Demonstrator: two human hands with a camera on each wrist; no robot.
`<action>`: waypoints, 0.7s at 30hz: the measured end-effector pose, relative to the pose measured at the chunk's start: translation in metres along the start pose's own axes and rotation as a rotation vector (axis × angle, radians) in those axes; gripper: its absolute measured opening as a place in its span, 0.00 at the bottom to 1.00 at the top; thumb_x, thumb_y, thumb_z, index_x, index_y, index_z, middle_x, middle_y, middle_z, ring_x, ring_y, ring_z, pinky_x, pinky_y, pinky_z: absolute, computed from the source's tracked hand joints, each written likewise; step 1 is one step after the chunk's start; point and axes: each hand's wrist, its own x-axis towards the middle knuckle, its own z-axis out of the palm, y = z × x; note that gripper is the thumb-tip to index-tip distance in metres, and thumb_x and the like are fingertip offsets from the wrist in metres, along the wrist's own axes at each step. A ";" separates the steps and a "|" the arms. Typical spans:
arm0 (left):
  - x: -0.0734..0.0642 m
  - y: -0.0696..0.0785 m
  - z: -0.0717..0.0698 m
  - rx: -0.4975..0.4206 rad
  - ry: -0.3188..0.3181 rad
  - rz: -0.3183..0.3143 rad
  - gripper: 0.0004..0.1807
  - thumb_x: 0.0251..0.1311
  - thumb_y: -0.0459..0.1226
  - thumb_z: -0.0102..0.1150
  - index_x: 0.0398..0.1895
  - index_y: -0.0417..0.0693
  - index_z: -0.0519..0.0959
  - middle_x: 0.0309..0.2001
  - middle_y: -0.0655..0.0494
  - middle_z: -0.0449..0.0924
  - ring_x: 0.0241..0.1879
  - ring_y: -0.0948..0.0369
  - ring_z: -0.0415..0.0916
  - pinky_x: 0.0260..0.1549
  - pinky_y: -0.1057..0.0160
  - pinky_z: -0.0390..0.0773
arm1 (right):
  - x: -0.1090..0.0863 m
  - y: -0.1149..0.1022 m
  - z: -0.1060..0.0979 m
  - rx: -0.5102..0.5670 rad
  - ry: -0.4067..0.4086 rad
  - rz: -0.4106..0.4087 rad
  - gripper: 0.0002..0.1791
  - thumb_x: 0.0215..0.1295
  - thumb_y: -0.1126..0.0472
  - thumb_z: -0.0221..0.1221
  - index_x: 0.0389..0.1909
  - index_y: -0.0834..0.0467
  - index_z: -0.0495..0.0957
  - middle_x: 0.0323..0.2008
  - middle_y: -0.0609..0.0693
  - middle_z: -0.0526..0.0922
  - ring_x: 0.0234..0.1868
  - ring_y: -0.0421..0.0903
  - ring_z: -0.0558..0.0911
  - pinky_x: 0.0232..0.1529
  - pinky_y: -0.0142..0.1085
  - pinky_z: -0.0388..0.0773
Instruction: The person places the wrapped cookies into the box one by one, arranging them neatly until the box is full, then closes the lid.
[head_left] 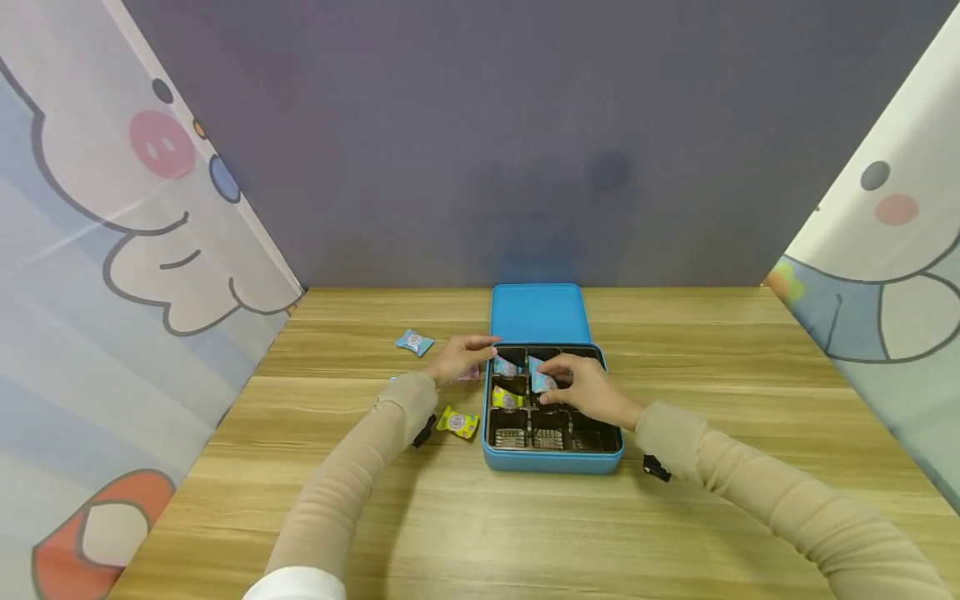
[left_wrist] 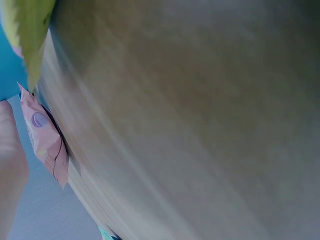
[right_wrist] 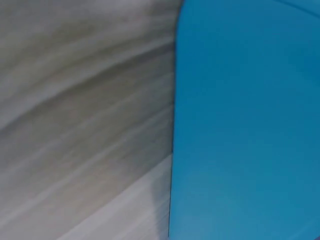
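A blue box [head_left: 551,462] with a dark divided insert stands on the table, its compartments in rows. My right hand [head_left: 592,390] pinches a light-blue wrapped candy [head_left: 539,379] between thumb and fingers over the middle column. At the back left of the box, another blue candy [head_left: 506,367] lies in a compartment, and a yellow candy [head_left: 507,398] sits in the one in front of it. My left hand [head_left: 453,358] rests its fingertips at the box's left rim, near the back corner. Under it a pink candy [head_left: 470,374] is partly hidden; the left wrist view shows a pink wrapper [left_wrist: 46,137] beside that hand.
Behind the box lies its blue lid [head_left: 538,312], reaching toward the grey back wall [head_left: 420,167]. Left of the box, a loose yellow candy [head_left: 458,422] and a blue candy [head_left: 414,342] lie on the wooden table [head_left: 480,533]. The box's blue side [right_wrist: 245,125] fills much of the right wrist view.
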 end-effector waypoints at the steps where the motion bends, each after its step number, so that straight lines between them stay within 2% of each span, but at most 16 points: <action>1: 0.000 0.000 0.000 0.003 0.002 0.001 0.22 0.63 0.43 0.53 0.61 0.53 0.71 0.56 0.47 0.73 0.17 0.60 0.65 0.19 0.66 0.69 | -0.001 0.000 0.001 -0.010 0.002 -0.015 0.23 0.50 0.60 0.67 0.49 0.57 0.76 0.49 0.53 0.77 0.50 0.51 0.76 0.53 0.39 0.75; 9: 0.001 -0.001 0.000 0.012 0.017 -0.008 0.21 0.63 0.43 0.53 0.60 0.55 0.72 0.53 0.50 0.75 0.17 0.60 0.64 0.18 0.66 0.67 | -0.005 0.002 0.003 -0.083 0.031 -0.080 0.24 0.48 0.60 0.68 0.48 0.60 0.76 0.48 0.53 0.78 0.50 0.51 0.78 0.52 0.36 0.75; 16: 0.000 0.003 0.004 0.026 0.005 -0.004 0.22 0.64 0.43 0.52 0.61 0.54 0.70 0.52 0.51 0.75 0.18 0.58 0.63 0.19 0.65 0.67 | -0.008 0.003 0.003 -0.216 0.052 -0.113 0.24 0.48 0.58 0.68 0.48 0.59 0.77 0.46 0.51 0.79 0.47 0.49 0.79 0.49 0.39 0.77; 21: 0.000 0.001 0.003 0.031 0.025 -0.007 0.22 0.64 0.43 0.52 0.61 0.54 0.71 0.50 0.50 0.76 0.17 0.59 0.63 0.18 0.65 0.66 | -0.008 0.001 0.003 -0.225 0.046 -0.124 0.23 0.49 0.60 0.68 0.48 0.59 0.77 0.46 0.52 0.80 0.48 0.51 0.79 0.50 0.40 0.76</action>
